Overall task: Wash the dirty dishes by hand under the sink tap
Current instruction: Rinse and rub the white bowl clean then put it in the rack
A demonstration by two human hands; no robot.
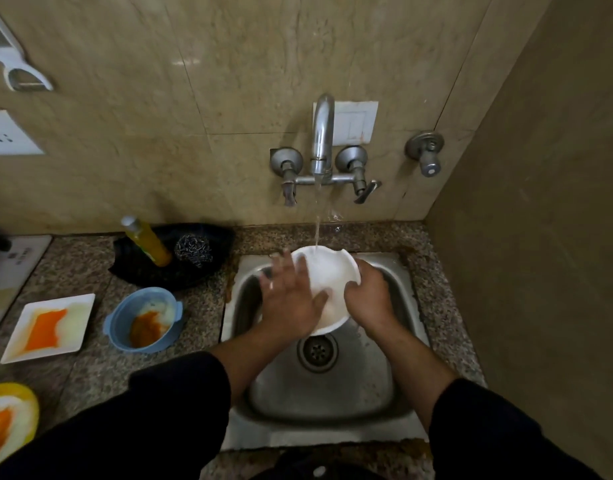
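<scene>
Two dark sleeves reach over the sink, where one white bowl is held between the two hands under the single stream from the tap, its inside wet and pale. The left hand, blurred, lies on the bowl's left side with fingers spread, and the right hand curls round its right rim. Left of the left hand lie three soiled dishes: a blue bowl, a square white plate and a yellow plate, all smeared orange.

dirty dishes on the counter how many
3: white square plate at the left, blue bowl beside it nearer the sink, yellow plate cut off at the lower-left edge. Others may lie outside the frame.
</scene>
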